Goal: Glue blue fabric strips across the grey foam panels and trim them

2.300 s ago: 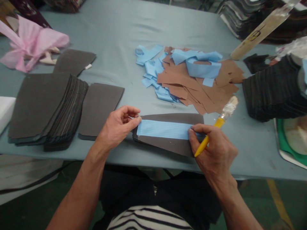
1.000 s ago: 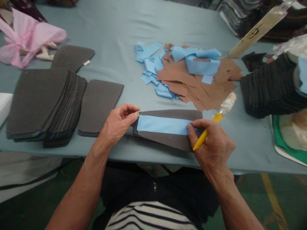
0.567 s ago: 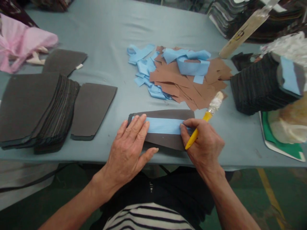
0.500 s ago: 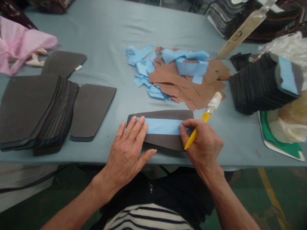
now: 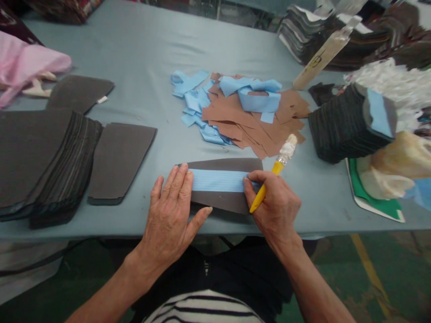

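A dark grey panel (image 5: 222,202) lies flat near the table's front edge, with a light blue ribbed strip (image 5: 217,180) lengthwise across it. My left hand (image 5: 170,215) presses flat on the left end of the strip, fingers stretched out and thumb apart. At the strip's right end, my right hand (image 5: 276,202) pinches the blue material between thumb and forefinger. The same hand also carries a yellow-handled brush (image 5: 258,197), its whitish bristles pointing up and away. Behind the panel are brown pieces (image 5: 235,112) and crumpled blue strips (image 5: 259,99).
Stacked dark panels (image 5: 37,157) and a separate panel (image 5: 121,161) lie on the left, near pink cloth (image 5: 33,58). To the right are another dark stack (image 5: 346,128), a pale container (image 5: 373,175) on a green board (image 5: 380,205), and a slanted whitish tube (image 5: 319,60).
The whole view has shifted slightly, so things on the table appear further left and a little lower. Both hands keep their places on the blue strip.
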`<state>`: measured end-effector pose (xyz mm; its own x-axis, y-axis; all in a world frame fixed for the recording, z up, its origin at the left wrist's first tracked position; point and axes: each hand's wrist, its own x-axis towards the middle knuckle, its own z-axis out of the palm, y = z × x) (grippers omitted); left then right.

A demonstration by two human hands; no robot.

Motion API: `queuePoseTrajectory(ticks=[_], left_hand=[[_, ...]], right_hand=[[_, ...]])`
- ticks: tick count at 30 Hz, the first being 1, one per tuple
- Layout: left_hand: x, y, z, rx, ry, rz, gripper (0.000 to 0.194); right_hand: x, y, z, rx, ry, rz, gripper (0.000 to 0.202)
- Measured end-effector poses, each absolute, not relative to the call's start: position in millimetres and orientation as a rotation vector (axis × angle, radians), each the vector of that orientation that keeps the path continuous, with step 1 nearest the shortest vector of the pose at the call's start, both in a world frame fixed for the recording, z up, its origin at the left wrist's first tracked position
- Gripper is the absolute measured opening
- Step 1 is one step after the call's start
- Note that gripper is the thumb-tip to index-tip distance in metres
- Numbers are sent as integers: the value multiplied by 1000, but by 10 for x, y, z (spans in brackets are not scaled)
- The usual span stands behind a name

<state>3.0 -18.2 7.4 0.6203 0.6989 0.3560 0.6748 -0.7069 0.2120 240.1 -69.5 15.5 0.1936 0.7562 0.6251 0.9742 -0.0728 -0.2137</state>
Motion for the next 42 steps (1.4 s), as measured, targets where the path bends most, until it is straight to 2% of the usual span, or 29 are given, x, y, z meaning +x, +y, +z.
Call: queuePoseTrajectory(ticks=[17,26,33,42], left_hand=[[38,-187,93,2747,1265,594,55],[176,-235,214,2835,1106,493,72],[196,-205,291,2816,1214,398,83],[392,-213,336,2878,1079,452,86]], right_hand=[[2411,-698,141,-1886,-1602,-464,5],[2406,-700,135,-1903,-1586,-441,6],[2406,-701,133,-1895,-1591,-449,5],[2433,-695,132,-1872,-1629,-472,6]])
